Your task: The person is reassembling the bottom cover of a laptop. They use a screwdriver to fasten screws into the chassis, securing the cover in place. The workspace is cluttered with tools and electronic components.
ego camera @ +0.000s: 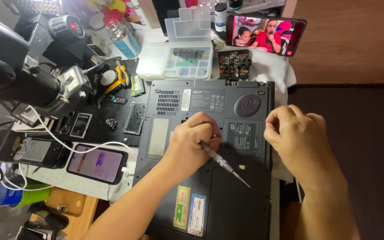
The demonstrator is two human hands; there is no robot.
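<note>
A dark grey laptop point(227, 102) lies bottom side up on the workbench, with labels, vents and a round grille showing. My left hand point(192, 142) rests on the middle of its underside and is closed around a slim metal screwdriver point(225, 163); the shaft points down and right over the laptop's lower panel. My right hand point(296, 138) hovers at the laptop's right edge with its fingers curled in. Whether those fingers pinch anything small is hidden.
A clear plastic parts box point(178, 53) and a lit phone point(265, 33) propped on its side stand behind the laptop. Left of it are a second lit phone point(98, 162) with a white cable, loose circuit boards, a battery, yellow-handled pliers and a large black microscope arm point(18, 71).
</note>
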